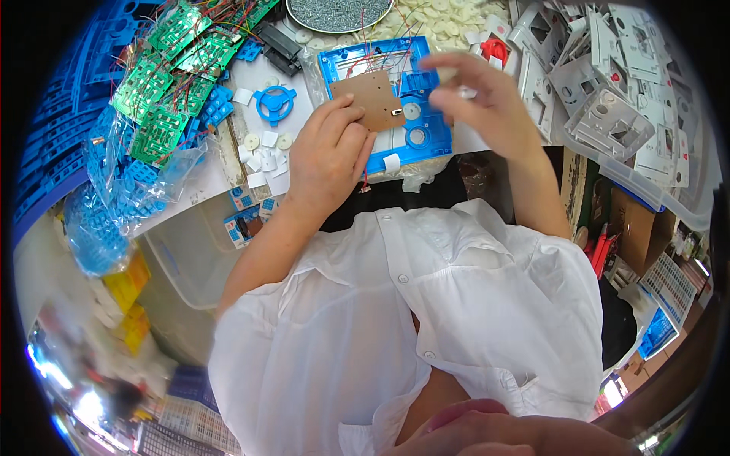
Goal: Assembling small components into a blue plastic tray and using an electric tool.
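- Let's put the blue case (437, 137) in the middle of our clock, with 12 o'clock pointing away from our tummy.
- The flat brown board (370, 95) lies a bit turned, over the middle and 10 o'clock side of the case.
- Our left hand (331, 144) comes in from 8 o'clock, bent, with its fingertips on the board; we cannot tell if it pinches or only rests there.
- Our right hand (487, 102) is up at 3 o'clock, fingers curled and blurry; we cannot tell if it has a small thing in it.
- We think the board is light and stiff, and might crack if we bend it, so its bare edges look best to hold.
- Thin wires (369, 57) stick up near 12 o'clock; they look soft and could tear loose, so they make a bad handle.
- The case looks like light, hard, slippery plastic; its outside rim at 4 o'clock seems good to grab.
- A blue ring (259, 105) sits near 9 o'clock, and green boards (148, 87) are piled farther out.
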A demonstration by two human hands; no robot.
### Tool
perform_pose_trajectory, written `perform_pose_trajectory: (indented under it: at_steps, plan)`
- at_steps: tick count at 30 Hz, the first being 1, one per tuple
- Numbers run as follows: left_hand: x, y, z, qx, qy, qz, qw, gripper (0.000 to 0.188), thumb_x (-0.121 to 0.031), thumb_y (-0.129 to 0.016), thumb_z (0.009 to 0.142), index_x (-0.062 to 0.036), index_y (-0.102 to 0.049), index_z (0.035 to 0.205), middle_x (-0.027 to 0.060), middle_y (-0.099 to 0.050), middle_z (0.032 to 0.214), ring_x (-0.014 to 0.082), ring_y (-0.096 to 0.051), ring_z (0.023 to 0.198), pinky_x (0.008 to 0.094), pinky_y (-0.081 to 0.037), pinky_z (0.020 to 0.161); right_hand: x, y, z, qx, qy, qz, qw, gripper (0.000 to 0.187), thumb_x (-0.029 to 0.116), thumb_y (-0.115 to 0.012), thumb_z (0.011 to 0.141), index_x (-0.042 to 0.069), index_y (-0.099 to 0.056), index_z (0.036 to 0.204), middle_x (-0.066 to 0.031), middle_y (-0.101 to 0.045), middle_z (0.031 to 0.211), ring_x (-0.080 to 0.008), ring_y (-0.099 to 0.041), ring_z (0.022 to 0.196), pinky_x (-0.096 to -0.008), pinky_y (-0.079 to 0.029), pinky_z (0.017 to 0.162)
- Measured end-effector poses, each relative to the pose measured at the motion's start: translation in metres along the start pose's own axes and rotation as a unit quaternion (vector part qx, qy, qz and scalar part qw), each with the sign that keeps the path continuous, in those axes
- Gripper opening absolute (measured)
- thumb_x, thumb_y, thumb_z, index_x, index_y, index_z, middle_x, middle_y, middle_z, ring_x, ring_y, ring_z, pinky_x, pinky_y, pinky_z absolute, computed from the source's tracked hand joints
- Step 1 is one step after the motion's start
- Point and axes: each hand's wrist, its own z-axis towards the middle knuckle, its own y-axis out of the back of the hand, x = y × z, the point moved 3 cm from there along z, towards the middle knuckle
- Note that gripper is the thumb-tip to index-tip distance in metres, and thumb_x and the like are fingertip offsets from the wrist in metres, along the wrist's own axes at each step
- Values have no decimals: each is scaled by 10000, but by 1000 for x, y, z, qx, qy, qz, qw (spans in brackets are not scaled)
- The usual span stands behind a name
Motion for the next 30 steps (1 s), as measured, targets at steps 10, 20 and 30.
perform_pose_trajectory:
  at_steps: [10,20,30]
  plan:
    - [3,-2,-2,-12,4,-27,1000,190,-22,-819,767,-31,-645,844,130,-704,1081,346,-667,1173,417,-555,933,-7,1,43,-70,138,-270,950,507,-44,-625,863,118,-603,1343,-76,-686,1249,-162,-632,677,-272,-523,636]
    - [3,-2,-3,-4,9,-20,1000,193,-28,-802,778,-37,-629,862,128,-696,1084,343,-669,1172,419,-558,935,21,47,69,96,181,-471,858,343,80,-713,853,83,-693,1195,-136,-707,886,-305,-675,746,-390,-533,694]
    - [3,-2,-1,11,13,-14,1000,184,-31,-802,790,-32,-637,872,123,-695,1081,340,-668,1174,415,-557,933,22,56,-77,230,-60,-322,917,127,107,-754,844,-17,-738,828,-173,-738,823,-313,-729,761,-367,-542,669]
